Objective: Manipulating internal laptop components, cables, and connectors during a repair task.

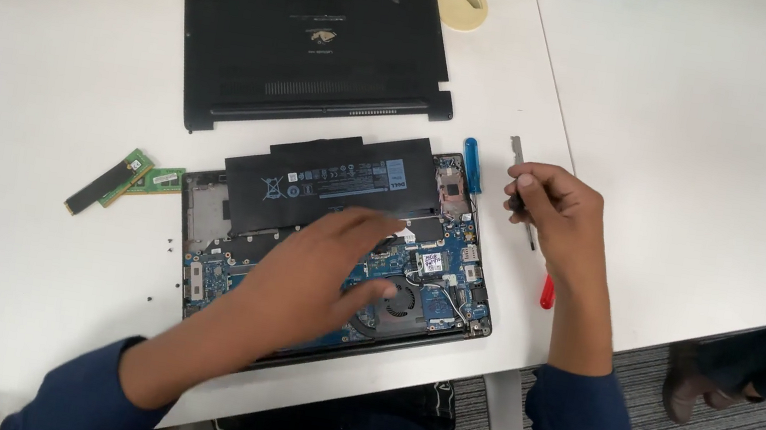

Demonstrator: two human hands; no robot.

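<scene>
Currently the left hand (314,270) rests flat and released on the opened laptop (339,239) lying on the tabletop (41,63). The right hand (556,211) grasps a thin metal tool (517,149) beside the blue screwdriver (473,165). Internal disassembly appears underway; the next move calls for steady, precise tool placement.

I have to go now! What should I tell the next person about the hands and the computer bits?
Left hand: open, flat over the opened laptop, fingers near the fan.
Right hand: closed on a small dark tool, off the laptop's right edge.
Bottom cover is off and lies above the laptop; the battery sits loose and tilted at its top edge.
Two memory sticks lie to the left, tiny screws beside the laptop.
Blue-handled screwdriver and red-handled one lie on the right.
Board and fan remain in place.
</scene>
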